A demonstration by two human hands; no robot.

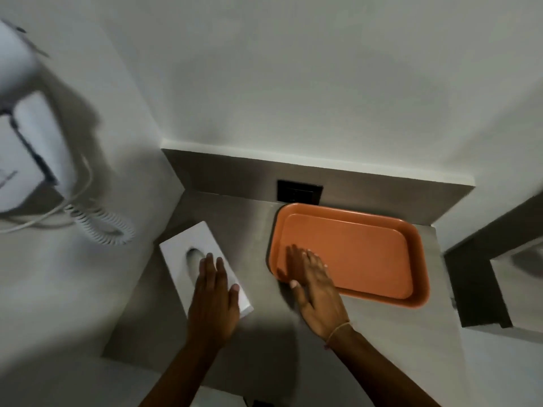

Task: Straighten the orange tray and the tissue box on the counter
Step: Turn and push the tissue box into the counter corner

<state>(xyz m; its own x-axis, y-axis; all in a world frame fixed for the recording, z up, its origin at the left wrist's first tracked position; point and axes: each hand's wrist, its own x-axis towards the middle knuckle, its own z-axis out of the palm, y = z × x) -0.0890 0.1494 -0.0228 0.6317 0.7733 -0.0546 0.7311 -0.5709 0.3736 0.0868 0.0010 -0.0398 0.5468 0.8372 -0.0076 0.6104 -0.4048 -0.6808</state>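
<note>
An orange tray point(364, 254) lies empty on the grey counter point(252, 230), its long side slightly askew to the back wall. My right hand point(314, 289) lies flat with the fingers over the tray's near left corner and the thumb outside the rim. A white tissue box point(182, 251) with an oval slot lies diagonally at the counter's left. My left hand point(214, 298) rests flat on its near right part, fingers extended and thumb along its right edge. Neither hand grips anything.
A dark wall socket point(299, 191) sits in the backsplash just behind the tray. A white wall-mounted hair dryer point(26, 136) with a coiled cord point(97, 224) hangs on the left wall. A dark recess point(482, 283) borders the counter on the right.
</note>
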